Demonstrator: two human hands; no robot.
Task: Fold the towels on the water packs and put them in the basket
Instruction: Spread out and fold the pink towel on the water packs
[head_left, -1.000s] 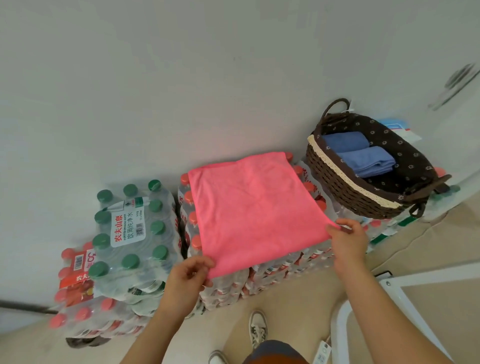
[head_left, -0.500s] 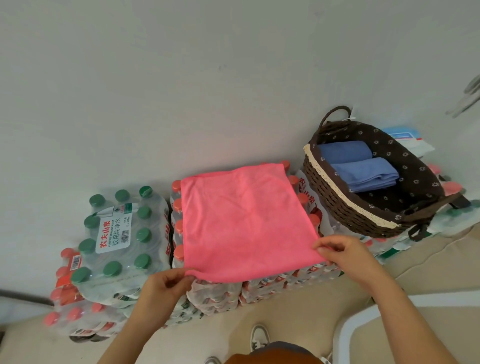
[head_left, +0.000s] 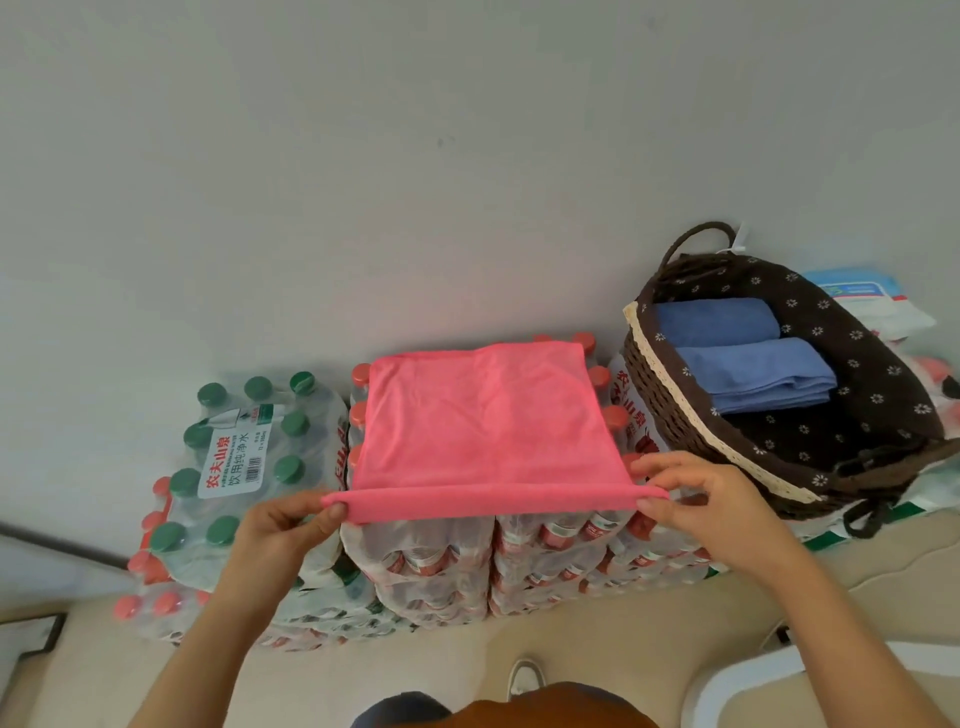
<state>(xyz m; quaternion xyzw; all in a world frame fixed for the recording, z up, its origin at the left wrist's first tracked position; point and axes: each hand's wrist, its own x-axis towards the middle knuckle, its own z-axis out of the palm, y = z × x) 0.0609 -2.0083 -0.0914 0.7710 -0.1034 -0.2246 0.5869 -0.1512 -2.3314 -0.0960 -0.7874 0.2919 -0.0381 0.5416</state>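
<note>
The green-capped pack (head_left: 236, 441) stands beside, not in the way. The left hand (head_left: 283, 525) and the right hand (head_left: 698, 493) each pinch a near corner of the pink towel (head_left: 483, 421), which lies on the red-capped water packs (head_left: 441, 551). If one pinch slips, the fold may go crooked. At right, the basket (head_left: 655, 400) holds two blue towels (head_left: 753, 371); room remains.

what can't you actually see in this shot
All in the head view:
Tops of the water packs under the pink towel: covered by it.
Basket floor beneath the blue towels: covered by them.
Blue-and-white packet behind the basket: partly hidden by it, print too small.
Left hand fingers: hidden under the towel's lifted edge.
</note>
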